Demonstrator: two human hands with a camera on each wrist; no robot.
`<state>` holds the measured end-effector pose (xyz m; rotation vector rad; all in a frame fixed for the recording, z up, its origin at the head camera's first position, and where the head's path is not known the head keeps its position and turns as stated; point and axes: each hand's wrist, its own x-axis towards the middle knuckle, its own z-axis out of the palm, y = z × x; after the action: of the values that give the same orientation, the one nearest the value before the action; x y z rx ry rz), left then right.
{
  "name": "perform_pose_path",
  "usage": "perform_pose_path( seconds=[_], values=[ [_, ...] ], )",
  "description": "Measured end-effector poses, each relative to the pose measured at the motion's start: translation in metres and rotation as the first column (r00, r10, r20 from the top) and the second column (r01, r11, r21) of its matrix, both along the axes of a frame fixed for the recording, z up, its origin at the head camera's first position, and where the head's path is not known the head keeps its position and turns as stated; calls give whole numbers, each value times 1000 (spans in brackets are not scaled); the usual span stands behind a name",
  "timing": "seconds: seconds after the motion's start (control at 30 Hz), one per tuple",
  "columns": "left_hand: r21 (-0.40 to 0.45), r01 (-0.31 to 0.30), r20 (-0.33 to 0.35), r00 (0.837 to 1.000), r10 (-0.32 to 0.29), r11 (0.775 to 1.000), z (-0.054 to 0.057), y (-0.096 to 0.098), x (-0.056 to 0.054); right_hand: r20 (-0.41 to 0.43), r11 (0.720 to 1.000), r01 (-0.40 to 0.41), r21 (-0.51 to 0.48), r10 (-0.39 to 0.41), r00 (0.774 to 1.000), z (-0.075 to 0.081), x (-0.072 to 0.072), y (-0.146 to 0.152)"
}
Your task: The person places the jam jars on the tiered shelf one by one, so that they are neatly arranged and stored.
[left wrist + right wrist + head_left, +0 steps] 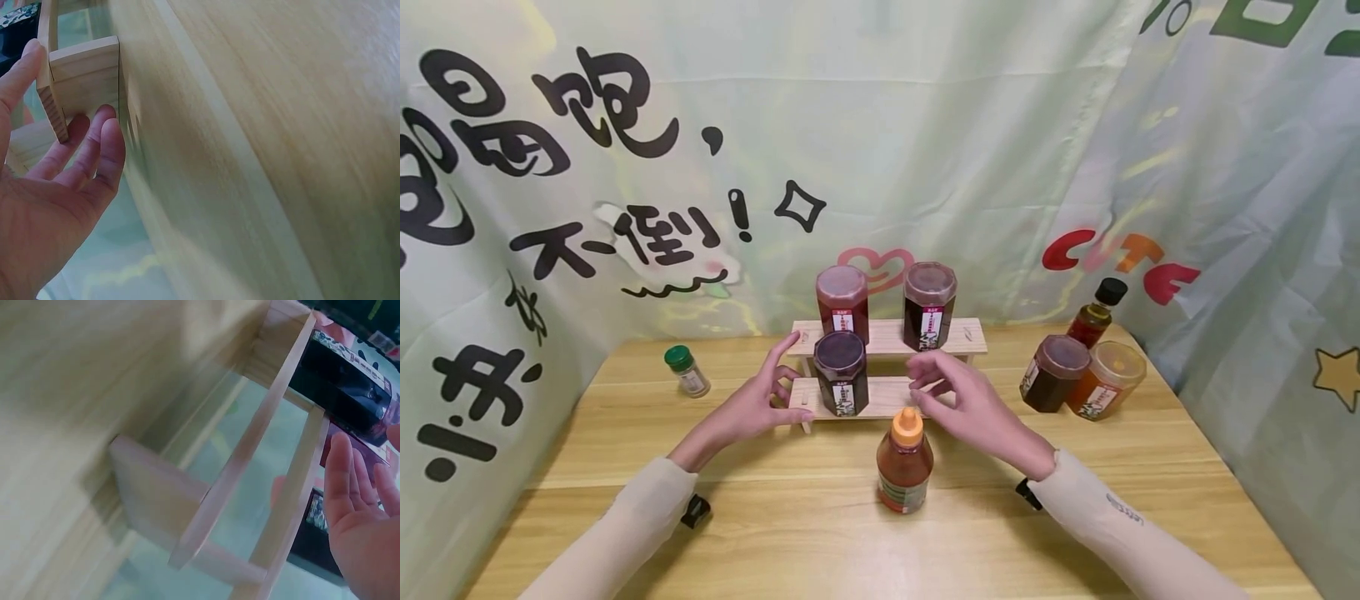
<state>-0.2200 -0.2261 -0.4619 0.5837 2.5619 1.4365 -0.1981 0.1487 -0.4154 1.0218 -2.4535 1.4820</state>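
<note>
A two-step wooden rack (889, 395) stands at the back of the table. Two hexagonal jars, one reddish (842, 292) and one dark (929, 302), sit on its upper step; another dark jar (840, 375) is on the lower step's left. My left hand (758, 402) is at the rack's left end, fingers spread, thumb by the lower step; the left wrist view has the board end (84, 65) between thumb and fingers, without a clear grip. Near the lower step's right end, my right hand (966, 404) holds nothing, fingers loosely bent. In front stands an orange-capped squeeze bottle (905, 471).
On the right, a dark jar (1055, 375), an amber jar (1108, 379) and a black-capped bottle (1090, 321) stand close together. A green-capped shaker (688, 372) is at the left. Printed cloth (970, 150) hangs behind the table (775, 525).
</note>
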Motion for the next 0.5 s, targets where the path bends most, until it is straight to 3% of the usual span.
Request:
perform_pose_path(
  seconds=[0.27, 0.5],
  values=[
    [3, 3, 2, 1000, -3, 1000, 1, 1, -1, -83, 996, 91, -11, -92, 992, 5, 14, 33],
    [2, 6, -4, 1000, -6, 1000, -1, 1, -1, -179, 984, 180, -2, -178, 968, 16, 20, 64]
  ],
)
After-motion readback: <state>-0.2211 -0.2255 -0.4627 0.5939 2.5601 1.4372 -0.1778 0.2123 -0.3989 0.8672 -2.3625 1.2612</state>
